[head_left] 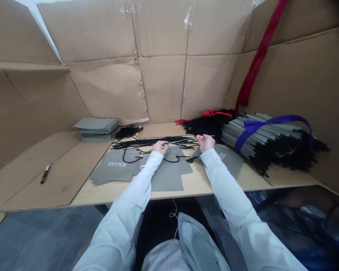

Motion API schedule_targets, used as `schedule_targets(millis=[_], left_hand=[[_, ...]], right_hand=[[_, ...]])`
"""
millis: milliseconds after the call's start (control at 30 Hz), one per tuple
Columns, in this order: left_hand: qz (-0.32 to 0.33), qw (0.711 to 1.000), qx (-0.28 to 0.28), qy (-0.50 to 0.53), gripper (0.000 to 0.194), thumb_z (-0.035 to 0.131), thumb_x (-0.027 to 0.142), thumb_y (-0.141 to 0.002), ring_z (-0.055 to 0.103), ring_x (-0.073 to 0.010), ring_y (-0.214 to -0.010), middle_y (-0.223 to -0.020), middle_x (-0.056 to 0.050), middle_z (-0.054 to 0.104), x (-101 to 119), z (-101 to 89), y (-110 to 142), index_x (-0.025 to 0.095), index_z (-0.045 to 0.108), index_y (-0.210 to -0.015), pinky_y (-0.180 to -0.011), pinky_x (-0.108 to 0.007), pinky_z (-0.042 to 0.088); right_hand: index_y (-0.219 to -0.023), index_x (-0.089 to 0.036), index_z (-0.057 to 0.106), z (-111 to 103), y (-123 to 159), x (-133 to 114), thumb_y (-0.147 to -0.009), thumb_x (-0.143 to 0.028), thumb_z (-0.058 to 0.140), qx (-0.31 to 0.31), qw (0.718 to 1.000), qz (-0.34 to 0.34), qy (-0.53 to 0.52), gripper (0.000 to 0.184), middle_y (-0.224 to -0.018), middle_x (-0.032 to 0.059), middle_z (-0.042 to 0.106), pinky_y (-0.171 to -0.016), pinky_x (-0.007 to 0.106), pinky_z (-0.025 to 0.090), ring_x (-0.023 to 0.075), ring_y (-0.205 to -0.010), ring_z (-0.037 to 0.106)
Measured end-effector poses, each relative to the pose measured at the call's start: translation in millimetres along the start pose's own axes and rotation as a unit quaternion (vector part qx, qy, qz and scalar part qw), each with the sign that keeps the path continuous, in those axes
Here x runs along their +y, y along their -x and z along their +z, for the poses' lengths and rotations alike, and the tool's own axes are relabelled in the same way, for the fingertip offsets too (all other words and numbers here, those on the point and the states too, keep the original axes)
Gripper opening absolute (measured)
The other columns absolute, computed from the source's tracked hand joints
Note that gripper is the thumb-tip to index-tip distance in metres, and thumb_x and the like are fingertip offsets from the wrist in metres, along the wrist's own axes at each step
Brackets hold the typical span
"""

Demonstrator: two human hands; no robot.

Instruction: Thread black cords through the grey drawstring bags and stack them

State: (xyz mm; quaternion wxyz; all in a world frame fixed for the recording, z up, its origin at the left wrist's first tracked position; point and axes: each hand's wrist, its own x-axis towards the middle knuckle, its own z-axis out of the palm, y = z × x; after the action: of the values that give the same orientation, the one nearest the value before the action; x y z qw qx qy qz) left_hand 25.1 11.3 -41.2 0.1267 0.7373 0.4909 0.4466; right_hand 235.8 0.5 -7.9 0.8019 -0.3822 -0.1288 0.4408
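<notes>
My left hand (160, 146) and my right hand (205, 142) are both closed in a pinch above flat grey paper bags (169, 171) printed INTEX. A thin pale strand (183, 140) runs between the two hands, with one end poking out past the right hand. Behind the hands lies a row of black cords (147, 142). A few black cord loops (130, 156) rest on the grey bags.
A bundle of grey bags tied with purple ribbon (260, 135) lies at right, with black cords tied in red ribbon (211, 122) behind it. A small grey stack (97, 128) sits back left. A black marker (45, 174) lies on the cardboard at left. Cardboard walls surround the table.
</notes>
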Motion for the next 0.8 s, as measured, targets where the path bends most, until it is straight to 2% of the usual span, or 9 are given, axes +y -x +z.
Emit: schedule_targets(millis=[133, 300, 433, 600, 700, 800], left_hand=[[-0.003, 0.999, -0.001, 0.047, 0.025, 0.06, 0.03, -0.061, 0.055, -0.0108, -0.07, -0.085, -0.004, 0.059, 3.3, -1.2, 0.8, 0.018, 0.062, -0.082, -0.057, -0.02, 0.047], [0.02, 0.999, 0.003, 0.051, 0.021, 0.06, 0.024, -0.062, 0.054, -0.0108, -0.068, -0.084, -0.005, 0.059, 2.5, -1.2, 0.2, 0.018, 0.064, -0.081, -0.052, -0.019, 0.045], [0.012, 0.998, 0.013, 0.053, 0.016, 0.061, 0.026, -0.061, 0.054, -0.0123, -0.068, -0.079, -0.005, 0.061, -0.6, -0.2, -1.6, 0.018, 0.066, -0.074, -0.056, -0.022, 0.046], [-0.019, 0.995, 0.047, 0.091, 0.009, 0.063, 0.028, -0.057, 0.05, -0.0186, -0.091, -0.09, -0.003, 0.061, 1.8, -4.3, -3.3, 0.021, 0.066, -0.061, -0.073, -0.03, 0.044], [-0.024, 0.985, 0.031, 0.167, 0.011, 0.063, 0.029, -0.057, 0.05, -0.0197, -0.094, -0.091, -0.004, 0.062, 3.8, -6.7, -4.4, 0.018, 0.066, -0.059, -0.082, -0.033, 0.039], [-0.062, 0.96, 0.024, 0.271, 0.016, 0.063, 0.03, -0.055, 0.053, -0.0199, -0.09, -0.093, -0.008, 0.061, 4.5, -7.9, -6.2, 0.015, 0.066, -0.06, -0.083, -0.033, 0.039]], right_hand=[[-0.065, -0.015, 0.037, -0.3, -0.6, 0.2, -0.072, -0.005, 0.029, -0.001, 1.0, 0.001, -0.002, 0.015, -0.046, -0.003, 0.046, -0.049, 0.018, 0.049, 0.0066, -0.046, 0.053], [-0.066, -0.015, 0.037, -0.1, -0.1, 0.3, -0.073, -0.006, 0.029, 0.004, 1.0, 0.008, 0.0, 0.014, -0.047, -0.0027, 0.046, -0.049, 0.018, 0.049, 0.0065, -0.047, 0.054], [-0.067, -0.016, 0.036, -0.2, 0.2, 0.2, -0.073, -0.006, 0.029, -0.003, 1.0, 0.005, 0.0, 0.014, -0.049, -0.0029, 0.047, -0.049, 0.018, 0.049, 0.0063, -0.047, 0.053], [-0.068, -0.016, 0.036, 0.0, 1.8, -2.2, -0.074, -0.006, 0.031, 0.004, 0.999, 0.043, 0.009, 0.013, -0.053, -0.0025, 0.047, -0.048, 0.017, 0.049, 0.0059, -0.051, 0.053], [-0.068, -0.016, 0.036, 0.5, 2.4, -1.7, -0.074, -0.007, 0.032, 0.01, 0.997, 0.073, 0.013, 0.011, -0.058, -0.0014, 0.047, -0.049, 0.016, 0.049, 0.0051, -0.053, 0.053], [-0.072, -0.014, 0.038, 0.3, 0.3, 3.1, -0.074, -0.009, 0.033, -0.007, 0.997, 0.074, 0.039, 0.008, -0.065, 0.0015, 0.048, -0.054, 0.018, 0.05, 0.0064, -0.059, 0.054]])
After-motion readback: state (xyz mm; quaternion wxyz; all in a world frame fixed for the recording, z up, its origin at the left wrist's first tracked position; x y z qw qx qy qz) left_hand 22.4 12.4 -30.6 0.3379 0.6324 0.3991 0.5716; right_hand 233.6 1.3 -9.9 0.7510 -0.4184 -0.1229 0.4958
